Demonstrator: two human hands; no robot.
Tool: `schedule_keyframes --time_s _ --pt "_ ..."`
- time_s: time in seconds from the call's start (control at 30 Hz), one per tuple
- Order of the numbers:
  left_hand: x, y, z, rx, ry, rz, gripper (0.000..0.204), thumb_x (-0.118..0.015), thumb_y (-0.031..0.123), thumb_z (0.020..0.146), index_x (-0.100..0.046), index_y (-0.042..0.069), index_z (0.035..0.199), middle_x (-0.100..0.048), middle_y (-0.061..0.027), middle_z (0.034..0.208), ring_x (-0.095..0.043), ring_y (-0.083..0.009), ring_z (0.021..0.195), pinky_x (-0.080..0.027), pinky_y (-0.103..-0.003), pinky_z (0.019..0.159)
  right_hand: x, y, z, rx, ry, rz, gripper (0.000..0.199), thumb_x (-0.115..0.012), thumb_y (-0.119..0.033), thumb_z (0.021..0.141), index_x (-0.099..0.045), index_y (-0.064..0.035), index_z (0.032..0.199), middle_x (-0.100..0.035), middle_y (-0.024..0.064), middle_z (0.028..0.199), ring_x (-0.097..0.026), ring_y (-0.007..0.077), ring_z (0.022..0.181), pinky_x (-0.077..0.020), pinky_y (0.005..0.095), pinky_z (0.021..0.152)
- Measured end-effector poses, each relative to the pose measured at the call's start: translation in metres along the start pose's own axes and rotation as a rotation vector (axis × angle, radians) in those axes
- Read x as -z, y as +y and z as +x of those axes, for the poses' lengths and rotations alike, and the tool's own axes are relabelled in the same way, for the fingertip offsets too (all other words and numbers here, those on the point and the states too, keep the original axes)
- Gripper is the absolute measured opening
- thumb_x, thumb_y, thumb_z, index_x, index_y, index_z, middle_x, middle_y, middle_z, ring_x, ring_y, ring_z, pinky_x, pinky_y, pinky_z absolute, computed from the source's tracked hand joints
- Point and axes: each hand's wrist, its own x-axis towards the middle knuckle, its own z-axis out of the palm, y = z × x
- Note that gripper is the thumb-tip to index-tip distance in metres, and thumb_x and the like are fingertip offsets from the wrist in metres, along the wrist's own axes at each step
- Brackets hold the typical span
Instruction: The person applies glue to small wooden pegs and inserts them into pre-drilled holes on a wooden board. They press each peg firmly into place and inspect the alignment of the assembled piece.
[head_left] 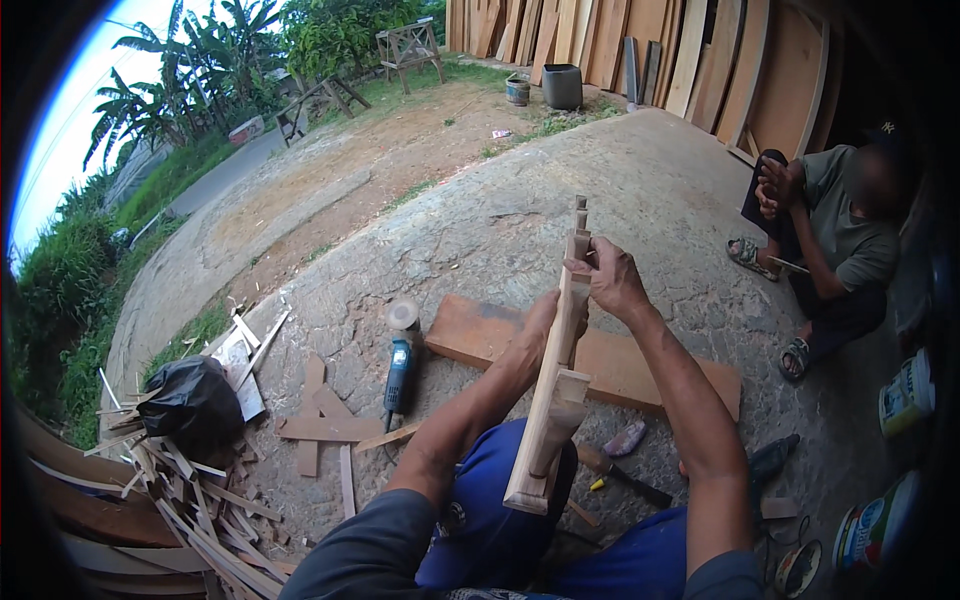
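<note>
- Your left hand (545,318) sits largely behind the carved wooden leg (556,375); only its back and wrist show, so you cannot tell how far its fingers close, only that it bears against the leg about midway up.
- The lower end of the leg overlaps your blue trousers (490,530); whether it rests on your lap cannot be made out.
- The dark lens rim cuts off the right and left margins; the paint cans (880,520) at lower right are partly lost in it.
- The seated person (845,245) at right is partly in shadow; what that person's hands hold is too small to tell.
- You work outdoors on a rough, cracked concrete ground (600,180). Bare soil, grass and banana plants lie beyond it at upper left.
- Timber boards (640,40) lean upright in a row along the top edge; a dark bucket (562,86) stands before them.
- A flat reddish plank (590,355) lies on the ground directly behind the leg.
- A blue angle grinder (399,365) lies left of the plank, near loose wood offcuts (325,425).
- A pile of thin wood strips (190,500) and a black plastic bag (193,400) occupy the lower left.
- A hammer (620,475) lies on the ground just right of your knee.
- You hold the leg nearly upright, tilted slightly right, between both hands in front of your body.
- Your right hand (612,280) is closed around the leg's upper part, fingers wrapped, just below the narrow turned tip.
</note>
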Motion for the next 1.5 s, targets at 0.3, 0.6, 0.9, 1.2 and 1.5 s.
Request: schedule_keyframes --time_s 0.3,0.6,0.9,1.2,1.5 --pt "0.018 0.004 0.004 -0.008 -0.106 -0.022 0.022 -0.052 0.028 0.102 -0.061 0.009 0.096 -0.061 -0.0047 0.081 -0.058 -0.0145 0.059 -0.054 -0.027 0.052 0.005 -0.021 -0.003 -0.038 -0.051 0.017 0.039 -0.075 -0.032 0.092 -0.06 0.0 0.108 -0.071 0.0115 0.077 -0.073 0.0189 0.067 -0.0587 0.0332 0.058" --pt "0.004 0.001 -0.003 -0.09 -0.042 0.071 0.023 -0.051 0.024 0.1 -0.059 0.006 0.089 -0.058 -0.0048 0.077 -0.058 -0.0139 0.059 -0.053 -0.027 0.051 0.011 -0.02 -0.003 -0.136 -0.12 0.048 0.057 -0.082 -0.039 0.083 -0.063 -0.0001 0.121 -0.074 0.0152 0.098 -0.073 0.023 0.086 -0.0568 0.0353 0.073" --pt "0.009 0.002 0.002 -0.074 -0.054 0.032 0.033 -0.056 0.032 0.098 -0.061 0.0 0.092 -0.059 -0.0056 0.071 -0.059 -0.0154 0.057 -0.053 -0.027 0.05 0.017 0.01 0.001 -0.084 -0.209 0.053 0.076 -0.08 -0.022 0.085 -0.044 0.0054 0.146 -0.068 0.0218 0.118 -0.073 0.0192 0.077 -0.0584 0.0321 0.061" --pt "0.004 0.008 -0.008 0.025 0.044 -0.082 0.025 -0.044 0.025 0.099 -0.057 0.01 0.084 -0.055 -0.0057 0.063 -0.052 -0.0195 0.048 -0.043 -0.032 0.042 0.035 -0.01 -0.007 -0.251 -0.238 0.125 0.077 -0.075 -0.014 0.089 -0.034 0.0052 0.151 -0.06 0.0249 0.135 -0.072 0.0175 0.075 -0.0576 0.0275 0.059" --pt "0.028 0.016 -0.001 -0.013 -0.09 -0.037 0.031 -0.052 0.034 0.1 -0.058 0.005 0.092 -0.056 -0.0058 0.074 -0.06 -0.0181 0.064 -0.054 -0.03 0.058 0.033 -0.014 -0.006 -0.236 -0.257 0.136 0.078 -0.075 -0.019 0.091 -0.034 0.0055 0.151 -0.06 0.0246 0.135 -0.072 0.0171 0.076 -0.0568 0.0273 0.058"
